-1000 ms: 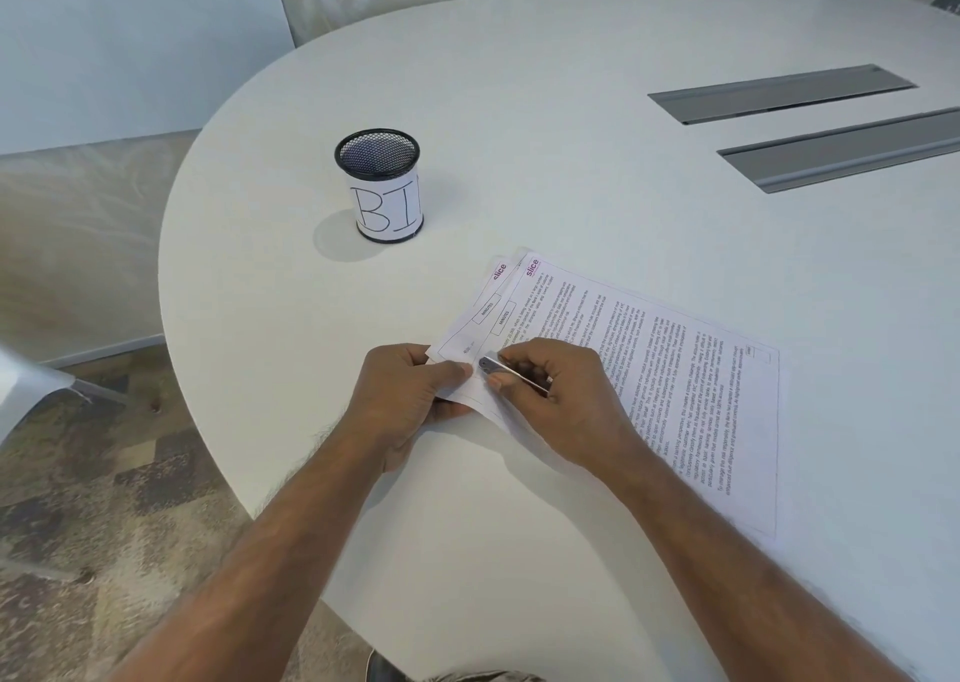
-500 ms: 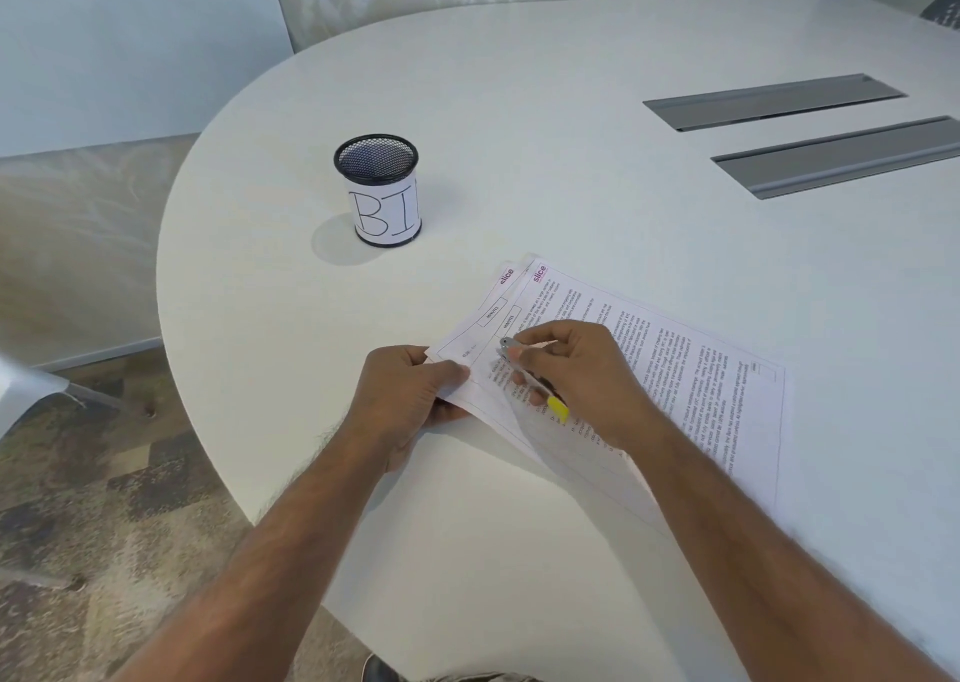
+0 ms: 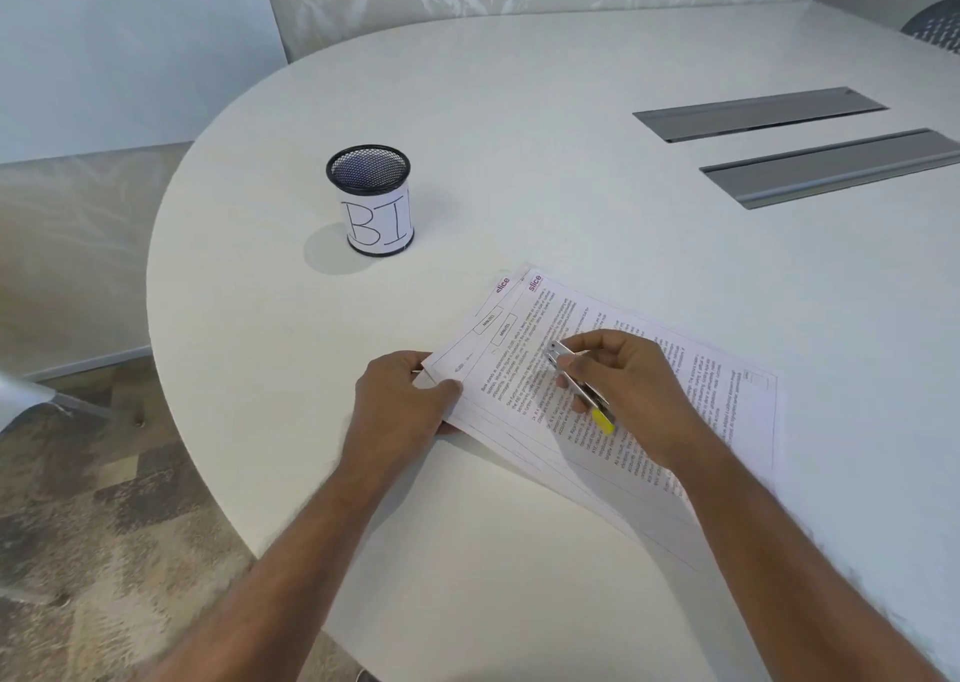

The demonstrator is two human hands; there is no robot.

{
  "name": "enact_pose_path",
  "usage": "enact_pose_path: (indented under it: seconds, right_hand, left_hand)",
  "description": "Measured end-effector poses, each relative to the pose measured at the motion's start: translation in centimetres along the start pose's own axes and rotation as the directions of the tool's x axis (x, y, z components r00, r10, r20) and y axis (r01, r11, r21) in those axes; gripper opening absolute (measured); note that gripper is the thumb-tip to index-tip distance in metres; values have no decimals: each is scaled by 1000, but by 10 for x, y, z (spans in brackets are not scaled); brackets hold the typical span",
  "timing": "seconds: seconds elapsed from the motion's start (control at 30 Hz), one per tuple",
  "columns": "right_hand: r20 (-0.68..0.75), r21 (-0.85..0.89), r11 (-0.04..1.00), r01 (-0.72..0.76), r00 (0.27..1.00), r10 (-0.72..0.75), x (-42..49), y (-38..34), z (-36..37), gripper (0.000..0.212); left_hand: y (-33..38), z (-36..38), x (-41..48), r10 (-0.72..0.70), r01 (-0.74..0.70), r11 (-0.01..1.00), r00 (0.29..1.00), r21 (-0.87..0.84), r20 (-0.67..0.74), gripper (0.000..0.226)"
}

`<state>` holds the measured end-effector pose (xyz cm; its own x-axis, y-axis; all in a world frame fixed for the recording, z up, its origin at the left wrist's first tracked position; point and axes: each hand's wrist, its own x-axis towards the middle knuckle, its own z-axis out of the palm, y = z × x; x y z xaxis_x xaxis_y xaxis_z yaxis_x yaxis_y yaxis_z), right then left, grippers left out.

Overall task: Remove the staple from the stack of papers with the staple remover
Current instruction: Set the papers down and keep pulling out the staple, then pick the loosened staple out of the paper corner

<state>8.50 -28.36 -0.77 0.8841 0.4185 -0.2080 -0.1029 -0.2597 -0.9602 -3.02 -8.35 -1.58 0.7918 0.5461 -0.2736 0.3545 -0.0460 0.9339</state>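
A stack of printed papers lies fanned out near the table's front edge. My left hand pinches the stack's near-left corner, thumb on top. My right hand holds a slim metal staple remover with a yellow end, lifted over the middle of the top sheet, its metal tip pointing up and to the left. The staple itself is too small to make out.
A black mesh pen cup with a white label stands on the white table behind and to the left of the papers. Two grey cable hatches lie at the far right. The table's curved edge drops to carpet at left.
My right hand has drawn the staple remover away from the papers' corner, to the right over the page. The sheets have fanned apart. My left hand still pinches the corner.
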Motion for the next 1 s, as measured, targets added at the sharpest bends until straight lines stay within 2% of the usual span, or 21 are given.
enact_pose_path:
  seconds: [0.1, 0.17, 0.27, 0.37, 0.47, 0.67, 0.77, 0.83, 0.93, 1.0]
  right_hand:
    - [-22, -187, 980, 63, 997, -68, -1, 2, -1, 11]
    - [-27, -330, 936, 119, 990, -136, -1, 2, -1, 13]
    - [-38, -544, 819, 182, 970, -241, -1, 2, 0, 16]
    - [-25, -698, 683, 213, 947, -321, 0, 0, 2, 12]
    - [0, -779, 586, 223, 935, -356, 2, 1, 3, 16]
    - [50, -832, 491, 256, 918, -394, 3, 2, 2, 17]
    - [72, -882, 410, 232, 927, -369, 4, -2, -2, 35]
    - [74, -886, 393, 247, 912, -404, 6, -8, 0, 41]
    - [110, -863, 388, 323, 871, -480, 11, -19, 13, 28]
    - [186, -855, 358, 374, 867, -462, 16, -24, 26, 21]
  left_hand:
    - [3, -1, -1, 82, -70, 976, 996, 208, -47, 25]
    - [5, -2, -3, 167, -133, 928, 984, 347, -69, 34]
    - [3, -3, -8, 255, -178, 802, 965, 570, -58, 54]
    - [0, -2, -13, 373, -227, 683, 926, 694, -64, 52]
    - [-8, 5, -18, 480, -329, 600, 877, 729, 2, 40]
    - [-23, 14, -17, 478, -317, 548, 878, 774, 21, 35]
    - [-27, 14, -16, 499, -324, 534, 866, 781, 18, 35]
    - [-28, 14, -15, 508, -326, 529, 861, 783, 15, 36]
    - [-29, 14, -16, 506, -319, 541, 863, 778, 2, 40]
    - [-29, 15, -16, 504, -318, 552, 864, 770, -4, 42]
